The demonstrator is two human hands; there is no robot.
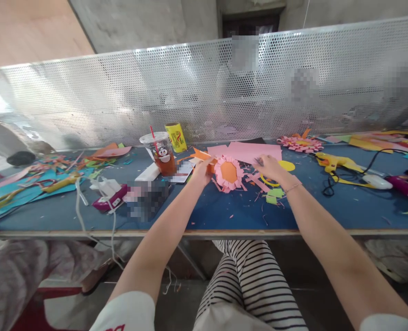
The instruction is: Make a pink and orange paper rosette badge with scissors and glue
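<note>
My left hand (pixel 204 169) is closed on the left edge of a paper flower (pixel 229 173), which has pink looped petals around an orange middle. Orange paper strips (pixel 201 155) stick out behind that hand. To the right of the flower, my right hand (pixel 272 168) has its fingers drawn together over a pink paper sheet (pixel 255 151). Something small and dark shows at its fingertips, too blurred to name. Beneath this hand lie a yellow ring-shaped thing (pixel 268 181), green paper scraps (pixel 274 195) and pink strips. A yellow paper disc (pixel 286 165) is beside it.
At the back left stand a drink cup (pixel 165 161) with a red straw and a yellow can (pixel 177 138). Another pink flower (pixel 301 143) and a yellow glue gun (pixel 333 161) lie rightward. Purple power strips (pixel 110 198) and cords cross the table. A perforated metal screen (pixel 121 96) closes the back.
</note>
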